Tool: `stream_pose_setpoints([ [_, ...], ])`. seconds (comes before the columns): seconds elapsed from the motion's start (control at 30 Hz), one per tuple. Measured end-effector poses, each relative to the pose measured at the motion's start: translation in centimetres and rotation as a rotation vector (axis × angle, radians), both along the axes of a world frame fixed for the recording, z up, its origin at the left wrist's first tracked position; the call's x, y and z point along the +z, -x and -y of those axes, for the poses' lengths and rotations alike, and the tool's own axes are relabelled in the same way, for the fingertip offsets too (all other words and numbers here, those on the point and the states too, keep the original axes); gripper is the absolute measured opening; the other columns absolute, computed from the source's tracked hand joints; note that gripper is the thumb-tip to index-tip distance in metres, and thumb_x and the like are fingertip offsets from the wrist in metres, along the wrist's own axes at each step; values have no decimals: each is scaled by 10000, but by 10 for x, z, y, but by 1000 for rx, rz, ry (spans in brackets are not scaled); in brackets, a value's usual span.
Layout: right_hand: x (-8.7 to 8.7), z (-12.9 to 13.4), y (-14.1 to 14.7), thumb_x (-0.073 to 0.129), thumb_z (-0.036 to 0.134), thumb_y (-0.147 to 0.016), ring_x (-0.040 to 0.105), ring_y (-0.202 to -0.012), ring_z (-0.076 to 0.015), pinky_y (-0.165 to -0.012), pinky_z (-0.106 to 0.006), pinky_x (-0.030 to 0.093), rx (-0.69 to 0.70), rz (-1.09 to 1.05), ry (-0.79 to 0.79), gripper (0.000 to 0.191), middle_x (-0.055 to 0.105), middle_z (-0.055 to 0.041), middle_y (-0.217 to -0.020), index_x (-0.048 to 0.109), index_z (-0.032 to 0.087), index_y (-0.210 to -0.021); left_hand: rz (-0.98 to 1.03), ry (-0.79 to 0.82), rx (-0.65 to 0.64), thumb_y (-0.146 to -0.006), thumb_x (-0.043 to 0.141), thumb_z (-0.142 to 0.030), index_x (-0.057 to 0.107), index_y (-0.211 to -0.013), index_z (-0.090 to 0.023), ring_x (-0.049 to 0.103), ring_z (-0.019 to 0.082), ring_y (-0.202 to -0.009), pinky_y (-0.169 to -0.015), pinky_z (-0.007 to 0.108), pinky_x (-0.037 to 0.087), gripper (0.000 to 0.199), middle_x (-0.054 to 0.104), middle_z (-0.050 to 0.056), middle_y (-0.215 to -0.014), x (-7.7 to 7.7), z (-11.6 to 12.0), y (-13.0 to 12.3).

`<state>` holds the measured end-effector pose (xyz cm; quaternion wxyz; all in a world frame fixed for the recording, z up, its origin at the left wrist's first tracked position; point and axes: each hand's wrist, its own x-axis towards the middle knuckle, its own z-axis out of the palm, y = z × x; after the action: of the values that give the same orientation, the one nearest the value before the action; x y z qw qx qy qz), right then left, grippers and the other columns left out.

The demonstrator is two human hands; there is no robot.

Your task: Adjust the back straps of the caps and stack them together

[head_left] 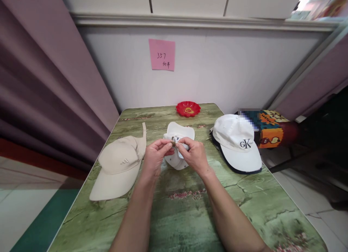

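Note:
A small white cap (pixel 180 129) lies mid-table, its brim pointing away from me and my hands over its near part. My left hand (pixel 158 152) is closed in a pinch at a small brownish metal buckle (pixel 173 144) above the cap. Facing it, my right hand (pixel 193 152) pinches at the other side of the buckle, with a pale strap end (pixel 185 146) showing by its fingers. The fingertips of both hands almost meet. How the strap runs through the buckle is hidden by the fingers.
To the left lies a beige cap (pixel 119 156) with its strap loose. Stacked white and dark caps (pixel 235 136) sit at the right edge. A red scalloped dish (pixel 188 109) stands at the back of the green table (pixel 185 219), before a wall with a pink note (pixel 162 54).

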<state>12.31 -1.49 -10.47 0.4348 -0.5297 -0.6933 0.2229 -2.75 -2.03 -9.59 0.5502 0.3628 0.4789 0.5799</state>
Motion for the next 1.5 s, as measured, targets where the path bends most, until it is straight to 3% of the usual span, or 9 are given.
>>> stream_pose_setpoints([
  [0.27,3,1,0,579,333,-858,508,-502,-119,-552,-231,341,-23,-25,1,168,685,22,-666,708,228,-829,19,-3,30,-527,882,-317,704,-770,-127,639,133,-597,-657,285,539,356,700,16,-709,2,0,3],
  [1.03,6,3,2,567,312,-867,531,-524,-118,-559,-231,351,-3,-28,-30,167,710,19,-728,711,233,-836,-11,-3,-87,-554,891,-319,754,-814,-126,666,155,-636,-683,276,532,351,740,67,-745,3,1,5],
  [1.23,7,0,-6,604,355,-846,499,-502,-123,-529,-236,316,10,1,31,179,668,28,-634,736,233,-836,-34,6,-73,-538,892,-322,749,-794,-130,662,155,-629,-668,269,523,350,736,62,-748,6,0,13],
  [1.5,7,-2,-10,568,309,-864,550,-578,-120,-570,-229,346,70,-48,11,196,713,19,-735,727,213,-802,-79,-9,-136,-561,881,-334,759,-825,-145,656,156,-629,-669,272,521,347,730,54,-738,6,-1,19],
])
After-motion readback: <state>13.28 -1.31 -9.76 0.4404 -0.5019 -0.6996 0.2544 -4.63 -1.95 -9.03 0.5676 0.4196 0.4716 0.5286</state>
